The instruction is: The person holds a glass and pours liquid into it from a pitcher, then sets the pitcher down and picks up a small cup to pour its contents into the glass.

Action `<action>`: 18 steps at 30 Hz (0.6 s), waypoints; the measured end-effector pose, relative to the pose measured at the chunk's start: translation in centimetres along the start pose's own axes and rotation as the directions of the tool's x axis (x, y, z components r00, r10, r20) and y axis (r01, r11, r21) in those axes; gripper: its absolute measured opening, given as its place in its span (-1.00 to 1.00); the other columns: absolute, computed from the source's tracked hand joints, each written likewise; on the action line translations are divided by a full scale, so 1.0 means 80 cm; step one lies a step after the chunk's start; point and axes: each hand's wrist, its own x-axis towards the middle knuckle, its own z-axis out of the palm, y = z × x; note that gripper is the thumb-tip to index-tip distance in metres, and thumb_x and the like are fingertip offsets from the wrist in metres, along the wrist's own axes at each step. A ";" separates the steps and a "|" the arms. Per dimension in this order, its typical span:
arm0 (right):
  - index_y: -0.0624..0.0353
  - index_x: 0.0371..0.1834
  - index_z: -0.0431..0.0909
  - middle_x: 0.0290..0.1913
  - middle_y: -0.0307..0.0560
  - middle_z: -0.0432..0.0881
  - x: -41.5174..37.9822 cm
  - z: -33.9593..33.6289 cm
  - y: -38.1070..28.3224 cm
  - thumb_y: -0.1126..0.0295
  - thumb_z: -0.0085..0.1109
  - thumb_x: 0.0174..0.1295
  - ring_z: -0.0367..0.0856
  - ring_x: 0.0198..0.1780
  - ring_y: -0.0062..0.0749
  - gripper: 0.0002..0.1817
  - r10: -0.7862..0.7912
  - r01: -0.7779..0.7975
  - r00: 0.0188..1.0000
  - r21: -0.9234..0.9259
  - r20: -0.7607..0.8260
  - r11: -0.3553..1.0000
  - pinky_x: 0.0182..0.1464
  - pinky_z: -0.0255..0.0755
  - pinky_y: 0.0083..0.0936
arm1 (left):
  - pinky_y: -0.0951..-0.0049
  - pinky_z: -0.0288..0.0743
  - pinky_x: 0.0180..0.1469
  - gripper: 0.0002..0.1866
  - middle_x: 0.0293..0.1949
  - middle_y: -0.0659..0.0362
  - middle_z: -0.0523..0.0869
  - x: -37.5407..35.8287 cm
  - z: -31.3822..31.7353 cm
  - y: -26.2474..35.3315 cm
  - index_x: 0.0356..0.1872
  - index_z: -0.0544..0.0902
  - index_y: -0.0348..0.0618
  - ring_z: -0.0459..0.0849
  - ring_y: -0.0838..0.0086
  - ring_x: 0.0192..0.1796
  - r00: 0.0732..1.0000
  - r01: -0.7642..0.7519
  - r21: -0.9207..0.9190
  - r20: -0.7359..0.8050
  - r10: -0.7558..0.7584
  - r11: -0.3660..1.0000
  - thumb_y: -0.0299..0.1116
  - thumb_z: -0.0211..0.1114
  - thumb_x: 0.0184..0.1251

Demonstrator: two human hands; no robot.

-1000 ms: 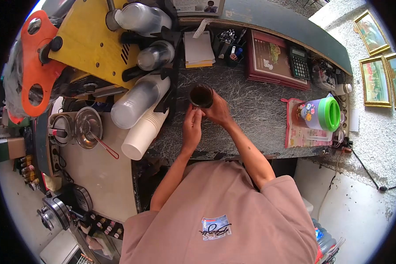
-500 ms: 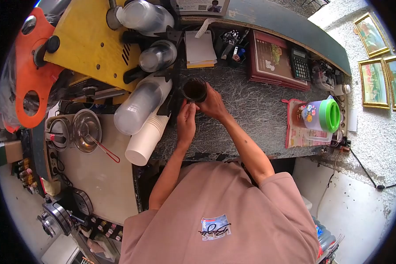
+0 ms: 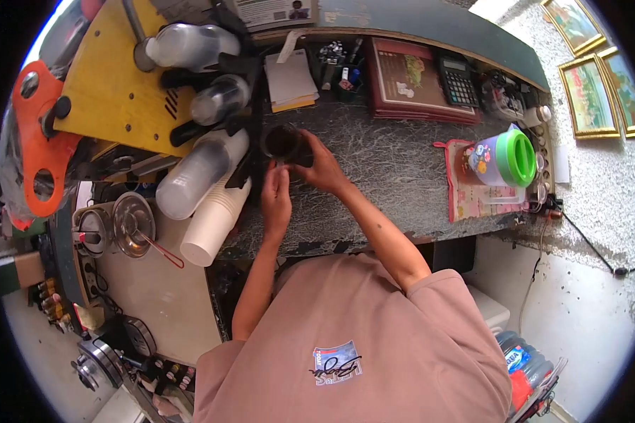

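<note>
A dark round cup, which looks filled with something dark, is between my hands over the counter. My right hand curls around its right side. The fingers of my left hand are closed at the cup's near side, perhaps on a handle; the exact contact is too dark to tell. Just left of the cup lie stacks of clear plastic cups and white paper cups, their open ends toward me.
Beyond the hands sit a notepad, a pen holder, dark red menus and a calculator. A green-lidded pitcher stands on a pink cloth at right. At left are a yellow machine and metal strainers.
The whole view has shifted, so the counter items and my hands appear further left and most slightly higher. Both hands keep nearly the same hold on the cup.
</note>
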 end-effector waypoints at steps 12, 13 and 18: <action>0.25 -0.11 0.69 -0.33 -0.09 0.76 -0.226 -0.194 0.040 0.50 0.31 0.26 0.76 -0.29 -0.43 -0.84 0.271 -0.313 0.865 -0.031 -0.422 0.949 -0.22 0.58 -0.52 | 0.50 0.52 -0.01 -0.77 -0.06 0.18 0.69 -0.097 0.016 -0.029 0.08 0.57 -0.26 0.67 0.53 -0.08 0.984 0.157 0.162 0.060 -0.168 0.974 -0.36 0.22 0.55; 0.25 -0.14 0.70 -0.43 -0.17 0.74 -0.252 -0.214 0.049 0.53 0.29 0.28 0.73 -0.37 -0.53 -0.88 0.233 -0.317 0.837 -0.092 -0.495 0.944 -0.28 0.56 -0.58 | 0.50 0.52 -0.01 -0.77 -0.06 0.18 0.69 -0.100 0.028 -0.029 0.08 0.57 -0.26 0.67 0.53 -0.08 0.982 0.158 0.165 0.074 -0.172 0.974 -0.36 0.22 0.55; 0.19 -0.19 0.71 -0.57 -0.20 0.62 -0.334 -0.347 0.077 0.47 0.29 0.28 0.54 -0.58 -0.56 -0.90 0.147 -0.472 0.552 -0.163 -0.821 0.867 -0.47 0.42 -0.55 | 0.51 0.52 -0.10 -0.84 -0.27 0.22 0.72 -0.106 0.088 -0.032 -0.12 0.66 -0.27 0.68 0.58 -0.18 0.968 -0.017 0.281 0.244 -0.054 0.960 -0.39 0.22 0.53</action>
